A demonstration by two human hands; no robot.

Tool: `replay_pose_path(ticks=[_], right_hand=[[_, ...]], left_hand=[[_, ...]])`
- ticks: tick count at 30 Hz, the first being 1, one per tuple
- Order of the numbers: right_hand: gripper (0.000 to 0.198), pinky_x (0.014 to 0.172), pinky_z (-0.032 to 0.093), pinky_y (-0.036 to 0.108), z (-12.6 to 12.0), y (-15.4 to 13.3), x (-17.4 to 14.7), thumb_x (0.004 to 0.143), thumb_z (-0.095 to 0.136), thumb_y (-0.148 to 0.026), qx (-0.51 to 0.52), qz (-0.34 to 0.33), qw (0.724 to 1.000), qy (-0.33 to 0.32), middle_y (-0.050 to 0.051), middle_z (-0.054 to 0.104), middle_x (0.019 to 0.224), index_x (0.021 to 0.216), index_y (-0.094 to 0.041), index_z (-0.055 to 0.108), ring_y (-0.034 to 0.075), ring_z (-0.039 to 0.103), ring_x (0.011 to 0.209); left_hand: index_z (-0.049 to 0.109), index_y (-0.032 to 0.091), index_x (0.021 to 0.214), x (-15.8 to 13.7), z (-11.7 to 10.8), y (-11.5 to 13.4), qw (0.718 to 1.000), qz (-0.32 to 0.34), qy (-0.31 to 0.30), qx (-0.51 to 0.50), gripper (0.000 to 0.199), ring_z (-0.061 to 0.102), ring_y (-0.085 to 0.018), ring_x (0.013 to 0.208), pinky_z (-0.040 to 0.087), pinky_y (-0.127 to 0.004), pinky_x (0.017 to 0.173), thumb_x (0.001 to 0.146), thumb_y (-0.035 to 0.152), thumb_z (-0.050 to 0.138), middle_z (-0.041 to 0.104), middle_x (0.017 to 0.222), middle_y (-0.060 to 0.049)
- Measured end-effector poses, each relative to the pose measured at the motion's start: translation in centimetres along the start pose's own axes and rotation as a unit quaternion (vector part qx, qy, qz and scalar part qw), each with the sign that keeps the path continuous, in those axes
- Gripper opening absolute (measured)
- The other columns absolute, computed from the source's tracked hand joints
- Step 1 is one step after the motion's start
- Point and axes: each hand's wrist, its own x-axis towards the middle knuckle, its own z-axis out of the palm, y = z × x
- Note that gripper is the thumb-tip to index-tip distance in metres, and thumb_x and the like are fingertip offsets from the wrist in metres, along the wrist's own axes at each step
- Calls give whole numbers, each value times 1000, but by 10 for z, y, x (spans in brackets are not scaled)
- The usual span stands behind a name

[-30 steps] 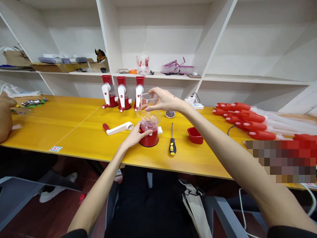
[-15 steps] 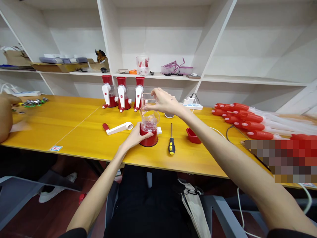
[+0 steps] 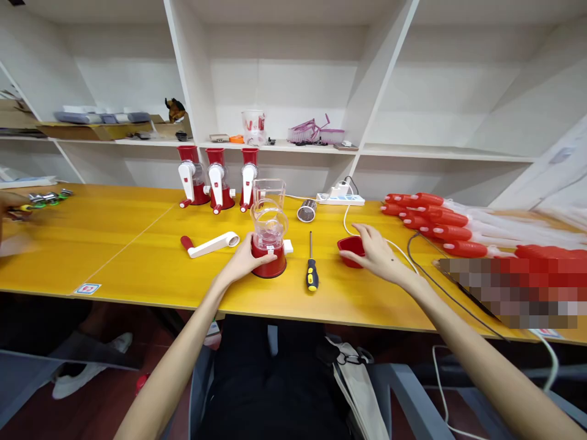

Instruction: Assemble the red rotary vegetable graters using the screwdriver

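Note:
My left hand (image 3: 244,260) wraps round the red base of a rotary grater (image 3: 269,260), which stands upright on the table. Its clear plastic body and square chute rise above the base, with a white knob on the right. My right hand (image 3: 378,255) is open at a red plastic hopper (image 3: 351,251), thumb and fingers spread around its right side; whether they touch it I cannot tell. Between the hands lies a screwdriver (image 3: 312,272) with a black and yellow handle. A white crank handle (image 3: 213,244) with a red grip rests left of the grater. Behind is a metal grating drum (image 3: 307,211).
Three assembled graters (image 3: 217,183) stand at the back. A power strip (image 3: 342,200) with white cables sits before the shelf (image 3: 293,146). Red-handled items (image 3: 440,217) are piled at the right. Another person's blurred hand (image 3: 9,201) is at the far left near small metal parts.
My right hand has let go of the clear chute and moved right and down to the red hopper. My left hand stays on the grater base. The view has shifted slightly.

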Motion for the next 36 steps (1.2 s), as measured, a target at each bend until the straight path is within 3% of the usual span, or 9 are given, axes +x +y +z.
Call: replay_pose_path(ticks=[3, 6, 9, 12, 16, 20, 25, 30, 36], right_hand=[[82, 105, 51, 61, 19, 23, -6, 73, 61, -73, 32, 20, 999, -30, 25, 54, 137, 133, -17, 53, 41, 59, 125], [77, 100, 53, 64, 25, 27, -6, 72, 66, -65, 65, 39, 997, -30, 24, 56, 135, 132, -18, 54, 40, 64, 115], [75, 104, 50, 65, 16, 22, -3, 70, 70, -56, 114, 44, 992, -11, 23, 59, 133, 131, -17, 55, 40, 64, 117], [63, 105, 54, 57, -6, 8, 6, 76, 65, -51, 189, 31, 981, 2, 19, 62, 132, 130, -20, 55, 33, 66, 118], [57, 102, 57, 48, -45, -34, 35, 79, 65, -49, 283, -20, 959, 7, 11, 60, 138, 131, -27, 55, 26, 64, 122], [60, 113, 49, 51, -77, -101, 79, 72, 76, -38, 409, -167, 897, -4, 4, 63, 133, 128, -27, 57, 23, 61, 125], [62, 116, 46, 46, -81, -166, 124, 69, 79, -35, 428, -246, 866, -84, 7, 63, 134, 125, -19, 57, 21, 56, 131], [58, 112, 47, 47, -66, -186, 130, 73, 76, -39, 379, -236, 884, -135, 8, 67, 123, 123, -15, 58, 20, 62, 117], [55, 110, 48, 46, -63, -190, 124, 74, 74, -38, 294, -242, 909, -170, 10, 64, 127, 121, -14, 62, 22, 61, 116]], left_hand=[[48, 19, 131, -1, -1, -3, 1000, 1, -12, -4, 73, 59, -29, 129, 44, -45, 113, 72, 42, 84, 59, 140, -13], [50, 19, 131, -2, -3, -5, 1000, 12, -6, 16, 75, 57, -29, 131, 44, -45, 114, 69, 41, 87, 60, 141, -13], [54, 19, 128, -2, -7, -3, 1000, 5, -15, 20, 73, 57, -30, 132, 45, -45, 114, 67, 41, 88, 59, 144, -13], [52, 21, 135, -3, -13, 2, 998, -15, -58, 10, 78, 56, -31, 135, 42, -47, 117, 68, 39, 87, 57, 148, -13], [50, 18, 142, -3, -23, 11, 994, -32, -100, 37, 86, 47, -34, 144, 31, -50, 125, 67, 40, 86, 52, 153, -15], [48, 15, 145, -3, -32, 14, 990, -33, -132, 42, 90, 43, -35, 147, 28, -49, 127, 67, 38, 85, 45, 158, -17], [50, 18, 143, -4, -39, 8, 978, -32, -207, 15, 90, 36, -35, 151, 23, -50, 128, 63, 42, 86, 50, 155, -13], [45, 18, 148, -5, -39, 5, 976, -26, -215, 6, 97, 33, -34, 153, 22, -48, 128, 63, 41, 85, 45, 159, -13], [48, 18, 145, -6, -37, 10, 977, -35, -211, -4, 93, 33, -34, 153, 23, -48, 128, 62, 39, 85, 46, 158, -13]])
